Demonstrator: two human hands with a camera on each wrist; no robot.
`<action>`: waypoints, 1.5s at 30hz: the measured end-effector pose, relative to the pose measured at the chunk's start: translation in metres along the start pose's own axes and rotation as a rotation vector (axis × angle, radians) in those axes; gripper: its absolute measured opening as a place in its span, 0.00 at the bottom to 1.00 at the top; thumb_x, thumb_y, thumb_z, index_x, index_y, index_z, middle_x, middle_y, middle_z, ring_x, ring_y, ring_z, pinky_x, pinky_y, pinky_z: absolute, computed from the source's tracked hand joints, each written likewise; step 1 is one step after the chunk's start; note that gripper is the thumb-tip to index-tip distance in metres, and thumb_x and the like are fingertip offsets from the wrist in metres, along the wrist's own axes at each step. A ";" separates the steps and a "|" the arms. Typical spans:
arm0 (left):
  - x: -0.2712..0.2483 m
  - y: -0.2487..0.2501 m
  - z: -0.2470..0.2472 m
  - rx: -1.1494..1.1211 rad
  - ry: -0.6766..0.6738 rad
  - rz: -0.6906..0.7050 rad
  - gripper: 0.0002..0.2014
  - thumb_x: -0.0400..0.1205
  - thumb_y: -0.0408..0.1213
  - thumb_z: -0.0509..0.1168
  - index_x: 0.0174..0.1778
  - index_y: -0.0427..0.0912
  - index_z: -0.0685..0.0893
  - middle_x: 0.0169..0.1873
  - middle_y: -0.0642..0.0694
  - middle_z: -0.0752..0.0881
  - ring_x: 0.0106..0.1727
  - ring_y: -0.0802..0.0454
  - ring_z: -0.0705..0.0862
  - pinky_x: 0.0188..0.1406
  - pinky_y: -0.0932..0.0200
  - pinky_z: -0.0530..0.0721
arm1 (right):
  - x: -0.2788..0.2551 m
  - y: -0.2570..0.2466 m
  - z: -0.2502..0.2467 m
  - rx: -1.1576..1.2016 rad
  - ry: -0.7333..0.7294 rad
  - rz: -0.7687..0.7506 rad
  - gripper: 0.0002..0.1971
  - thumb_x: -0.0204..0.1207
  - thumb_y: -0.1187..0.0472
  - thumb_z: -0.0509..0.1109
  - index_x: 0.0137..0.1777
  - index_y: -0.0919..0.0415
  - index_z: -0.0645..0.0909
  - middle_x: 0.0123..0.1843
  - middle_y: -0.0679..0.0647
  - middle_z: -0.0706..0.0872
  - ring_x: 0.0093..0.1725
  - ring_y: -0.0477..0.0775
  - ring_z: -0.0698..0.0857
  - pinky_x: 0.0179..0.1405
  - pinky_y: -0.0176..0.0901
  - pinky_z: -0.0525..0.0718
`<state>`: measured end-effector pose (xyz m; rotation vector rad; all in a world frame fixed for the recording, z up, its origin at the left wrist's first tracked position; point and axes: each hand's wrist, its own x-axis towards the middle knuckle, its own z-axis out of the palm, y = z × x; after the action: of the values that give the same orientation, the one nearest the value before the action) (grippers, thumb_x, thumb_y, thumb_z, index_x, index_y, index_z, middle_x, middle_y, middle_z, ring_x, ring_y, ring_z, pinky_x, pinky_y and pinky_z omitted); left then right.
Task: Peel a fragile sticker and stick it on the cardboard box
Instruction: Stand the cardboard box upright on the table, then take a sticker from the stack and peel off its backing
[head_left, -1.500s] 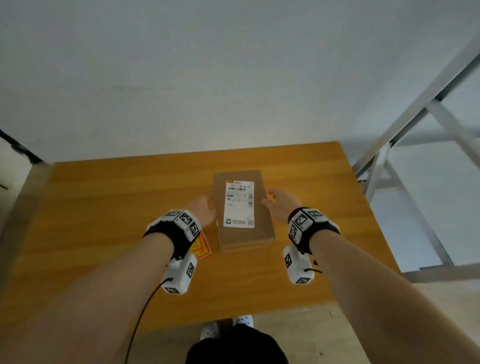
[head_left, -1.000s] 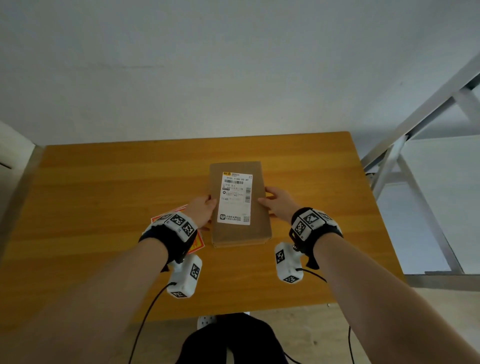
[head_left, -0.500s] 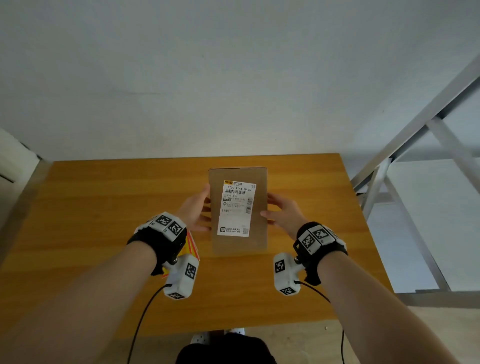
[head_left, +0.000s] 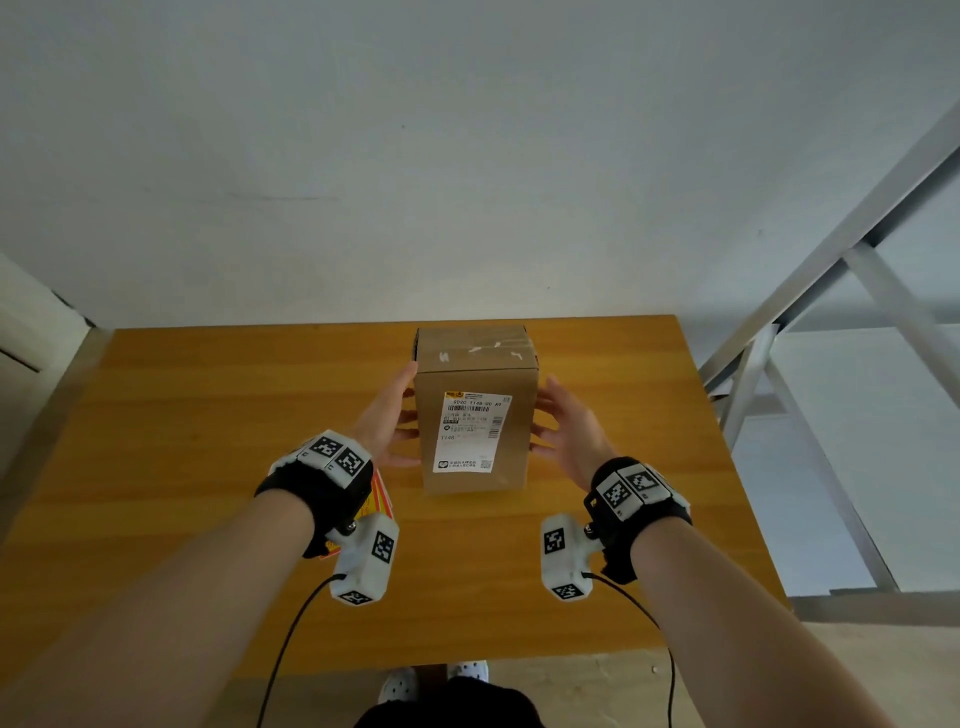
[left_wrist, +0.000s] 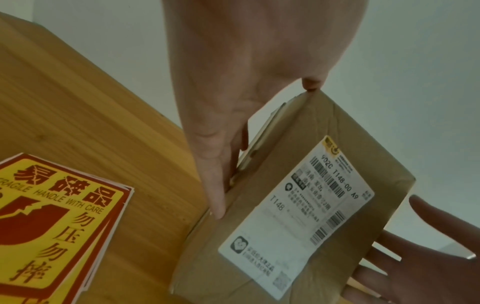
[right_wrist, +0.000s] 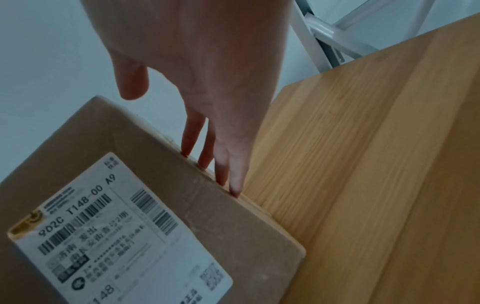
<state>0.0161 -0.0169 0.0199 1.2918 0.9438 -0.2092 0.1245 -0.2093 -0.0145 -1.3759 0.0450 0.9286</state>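
The box (head_left: 475, 410) stands on end near the middle of the bench (head_left: 208, 415), its face with the white shipping label (head_left: 470, 431) turned toward the person and its taped top end facing up. The left hand (head_left: 387, 421) lies against the box's left side with its fingers (left_wrist: 215, 185) straight and together, their tips touching the cardboard along the edge; nothing is curled around the box. The right hand (head_left: 563, 428) is at the box's right side, fingers spread and nearly straight. In the right wrist view its fingertips (right_wrist: 235, 185) touch the box's right edge, while the thumb stands clear above the top corner. Both hands are thus flat and loose, steadying the box between them rather than gripping it.

The stickers (left_wrist: 52, 222), a small stack of red and yellow sheets printed "FRAGILE HANDLE WITH CARE", lie flat on the bench to the left of the box, near it but apart. In the head view they are mostly hidden under the left wrist, with only an edge (head_left: 379, 499) showing. Neither hand touches them.
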 end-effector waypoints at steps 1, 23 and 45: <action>0.000 -0.001 0.001 -0.011 -0.011 0.009 0.34 0.76 0.67 0.53 0.74 0.51 0.67 0.74 0.39 0.74 0.72 0.39 0.75 0.62 0.36 0.78 | 0.001 0.001 0.000 0.002 -0.003 0.000 0.24 0.79 0.43 0.59 0.67 0.58 0.76 0.68 0.54 0.80 0.69 0.64 0.77 0.72 0.66 0.70; -0.007 -0.005 0.007 0.155 0.144 0.213 0.20 0.85 0.49 0.53 0.68 0.45 0.77 0.64 0.46 0.82 0.63 0.43 0.82 0.67 0.43 0.77 | -0.009 0.001 0.009 -0.193 0.032 0.039 0.26 0.84 0.47 0.51 0.81 0.49 0.59 0.83 0.53 0.64 0.79 0.61 0.66 0.77 0.66 0.63; -0.037 -0.056 -0.104 0.878 0.211 0.257 0.20 0.86 0.36 0.54 0.74 0.36 0.71 0.72 0.37 0.77 0.60 0.42 0.84 0.45 0.58 0.78 | -0.039 0.054 0.074 -0.839 0.151 0.026 0.19 0.81 0.61 0.60 0.69 0.67 0.75 0.63 0.59 0.82 0.65 0.62 0.80 0.58 0.47 0.76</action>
<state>-0.0916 0.0438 0.0079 2.2630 0.8731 -0.3061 0.0323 -0.1721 -0.0189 -2.2222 -0.2385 0.8965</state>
